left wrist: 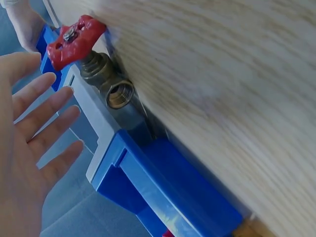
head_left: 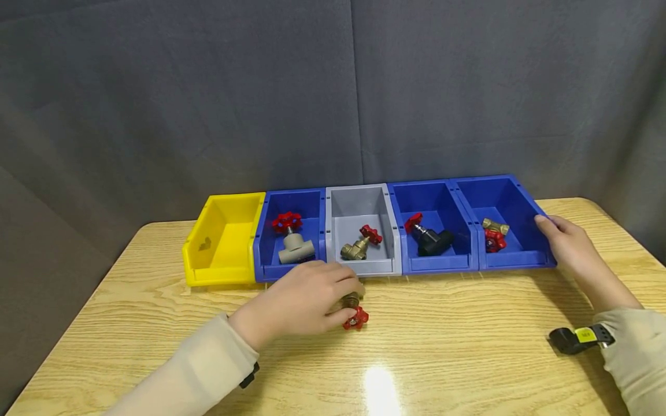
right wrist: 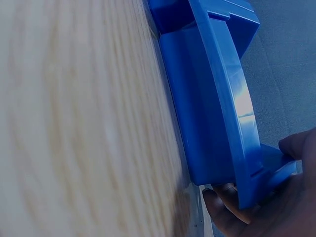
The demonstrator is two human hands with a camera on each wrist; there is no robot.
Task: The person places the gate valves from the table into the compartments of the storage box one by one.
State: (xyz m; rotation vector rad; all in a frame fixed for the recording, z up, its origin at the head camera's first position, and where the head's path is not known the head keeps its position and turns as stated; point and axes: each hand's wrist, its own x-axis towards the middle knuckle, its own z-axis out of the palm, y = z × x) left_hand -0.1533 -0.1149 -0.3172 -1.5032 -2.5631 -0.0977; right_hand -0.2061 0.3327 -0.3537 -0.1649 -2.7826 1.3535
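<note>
A brass valve with a red handwheel (head_left: 356, 318) is on the table in front of the grey bin, partly hidden by my left hand (head_left: 312, 297). In the left wrist view the fingers of that hand spread loosely beside the brass valve (left wrist: 101, 76), with a gap between fingertips and brass body. At the far right, my right hand (head_left: 574, 248) holds the side wall of the end blue bin (head_left: 531, 231). The right wrist view shows its thumb at the upper edge of the blue bin (right wrist: 210, 103) and its fingers curled beneath. Another small brass valve (head_left: 495, 234) lies inside that bin.
Joined in a row are a yellow bin (head_left: 225, 277), a blue bin (head_left: 262, 263) holding a beige valve (head_left: 296, 247), a grey bin (head_left: 364, 267) holding a brass valve (head_left: 358, 248), and a blue bin (head_left: 439, 264) holding a black valve (head_left: 434, 241). Behind hangs a grey curtain (head_left: 250, 98).
</note>
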